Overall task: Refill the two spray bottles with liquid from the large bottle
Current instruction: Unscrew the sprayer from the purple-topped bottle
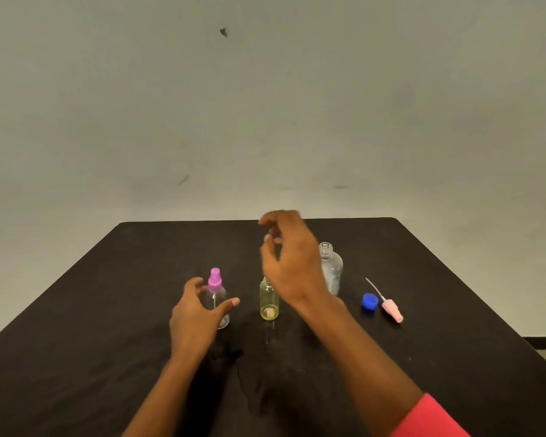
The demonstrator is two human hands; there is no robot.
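The left hand's [196, 310] fingers are spread apart, cupped round the purple-topped spray bottle [217, 299] without clearly gripping. They should close firmly on its body before the top is twisted. The right hand [292, 257] hovers blurred over the yellow bottle [269, 302], fingers loosely curled; I cannot tell whether they pinch anything. The large bottle [332, 269] stands uncapped just behind. All are mid-tabletop [108, 357], well in from every edge, with room leftward.

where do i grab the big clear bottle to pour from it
Probably round the wide body of the large bottle, below its shoulder, coming from its right: it stands upright with the neck open, and the yellow bottle and right hand crowd its left.
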